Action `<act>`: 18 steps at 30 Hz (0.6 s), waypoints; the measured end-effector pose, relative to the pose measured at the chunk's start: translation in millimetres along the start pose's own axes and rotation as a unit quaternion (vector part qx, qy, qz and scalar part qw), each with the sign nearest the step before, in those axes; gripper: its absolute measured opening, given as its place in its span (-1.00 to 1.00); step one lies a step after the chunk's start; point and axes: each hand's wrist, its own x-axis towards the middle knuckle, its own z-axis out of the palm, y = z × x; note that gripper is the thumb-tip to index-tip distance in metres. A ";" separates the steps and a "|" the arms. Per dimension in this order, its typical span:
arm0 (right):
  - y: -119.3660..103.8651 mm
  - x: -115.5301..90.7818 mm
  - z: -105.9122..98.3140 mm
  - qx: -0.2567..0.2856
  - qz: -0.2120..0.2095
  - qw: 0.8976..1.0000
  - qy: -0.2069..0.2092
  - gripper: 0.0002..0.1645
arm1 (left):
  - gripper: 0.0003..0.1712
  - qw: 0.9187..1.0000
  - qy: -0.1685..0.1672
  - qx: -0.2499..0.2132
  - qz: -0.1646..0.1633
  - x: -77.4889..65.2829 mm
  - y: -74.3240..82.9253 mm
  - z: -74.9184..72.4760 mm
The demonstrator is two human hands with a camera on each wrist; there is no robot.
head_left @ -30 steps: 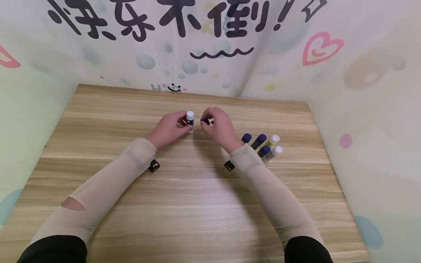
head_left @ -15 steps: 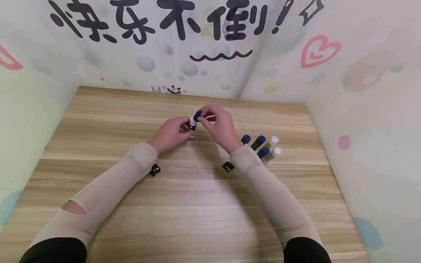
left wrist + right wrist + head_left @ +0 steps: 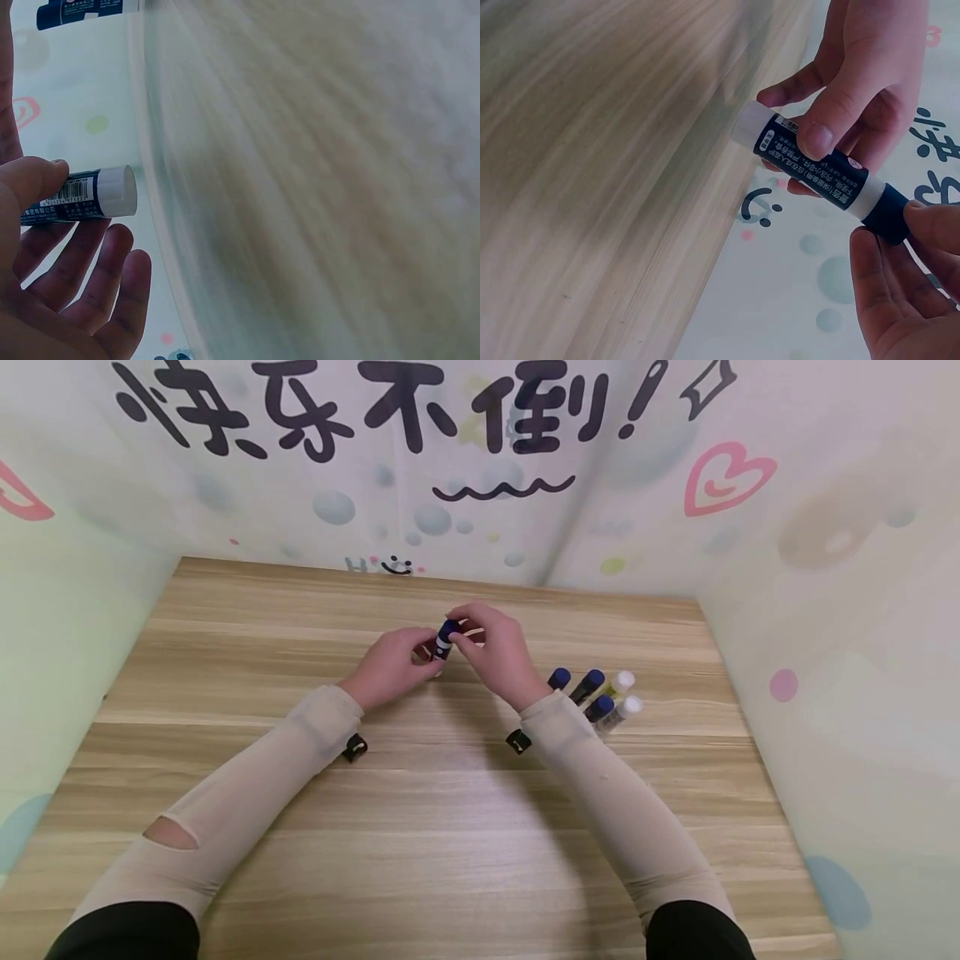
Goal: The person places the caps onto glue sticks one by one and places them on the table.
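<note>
A glue stick with a dark blue label and white base is held up over the table's far half. My left hand grips its body between thumb and fingers, the thumb across the printed label in the right wrist view. With thumb and fingertips my right hand pinches the dark blue cap, which sits over the stick's other end. A white band shows between cap and label. In the left wrist view the white base and a barcode are visible, the cap end hidden behind the thumb.
Several upright sticks stand by my right forearm: ones with blue caps and ones with white tops. The wooden table meets a printed backdrop at its far edge. Small black devices sit at my wrists.
My right hand has brought the blue cap leftward onto the glue stick's white top, which is now covered. My left hand has shifted slightly right and nearer, still gripping the stick.
</note>
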 end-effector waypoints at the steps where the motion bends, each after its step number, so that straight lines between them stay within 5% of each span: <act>1: -0.2 0.1 -0.3 -0.004 -0.001 1.000 -0.003 -0.68 | -0.77 1.000 0.000 0.001 -0.001 -0.3 0.4 -0.1; 18: -0.9 3.4 0.5 -0.049 -0.017 0.997 -0.049 -0.70 | -0.84 1.000 -0.005 -0.015 0.006 -0.7 2.3 -0.6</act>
